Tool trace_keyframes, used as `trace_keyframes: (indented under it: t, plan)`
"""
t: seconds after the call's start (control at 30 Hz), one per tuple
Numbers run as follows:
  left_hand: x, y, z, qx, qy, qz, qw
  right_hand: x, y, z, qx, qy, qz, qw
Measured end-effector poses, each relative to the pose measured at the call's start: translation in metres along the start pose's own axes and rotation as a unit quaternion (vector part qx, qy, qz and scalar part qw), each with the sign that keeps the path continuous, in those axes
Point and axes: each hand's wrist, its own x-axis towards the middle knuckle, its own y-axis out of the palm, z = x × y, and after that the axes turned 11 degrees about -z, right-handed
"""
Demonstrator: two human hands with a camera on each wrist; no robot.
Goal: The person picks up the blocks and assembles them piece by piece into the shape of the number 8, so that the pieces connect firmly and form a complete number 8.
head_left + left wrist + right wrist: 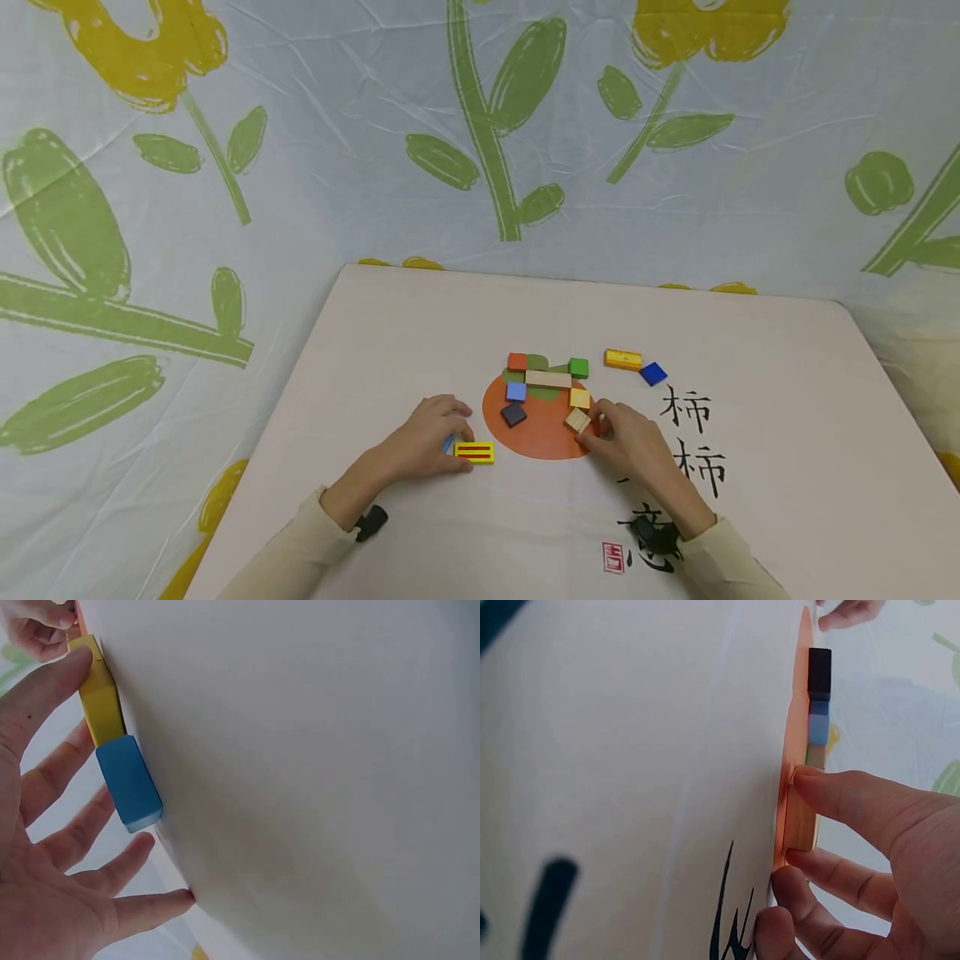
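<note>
On the orange persimmon print, my right hand (pixel 626 437) pinches a striped wooden block (pixel 577 420) between thumb and fingers, as the right wrist view also shows. Farther left, my left hand (pixel 427 437) is spread around a yellow block (pixel 475 452) with red stripes and a blue block (pixel 129 782) that sits end to end with it. The left thumb (pixel 64 679) overlaps the yellow block's end in the left wrist view, and the other fingers extend behind both blocks. A black block (pixel 513 414) and a yellow cube (pixel 580 399) sit near the wooden block.
Higher on the print are a red block (pixel 517 362), a light blue block (pixel 516 392), a pale wooden bar (pixel 548 380) and a green block (pixel 578 367). A yellow-orange block (pixel 623 359) and a dark blue block (pixel 653 373) lie to the right. Black characters mark the tablecloth (pixel 405 333).
</note>
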Motion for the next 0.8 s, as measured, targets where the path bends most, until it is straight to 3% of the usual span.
trace_keyframes:
  t: [0.2,0.33,0.5,0.8]
  plan:
    - [0.002,-0.001,-0.004,-0.004,0.002,-0.010,0.9999,0.000,0.000,0.000,-0.001,0.002,0.001,1.0000]
    - [0.007,0.001,-0.006,0.007,0.021,-0.027,0.9994,0.000,0.000,-0.001,-0.003,0.002,0.002,1.0000]
    - [0.023,0.004,-0.013,0.028,0.055,-0.044,0.9972,0.000,0.001,-0.001,-0.006,0.004,0.002,1.0000]
    - [0.057,0.014,-0.032,0.037,0.097,-0.046,0.9936,0.001,0.001,0.000,-0.003,0.007,0.004,1.0000]
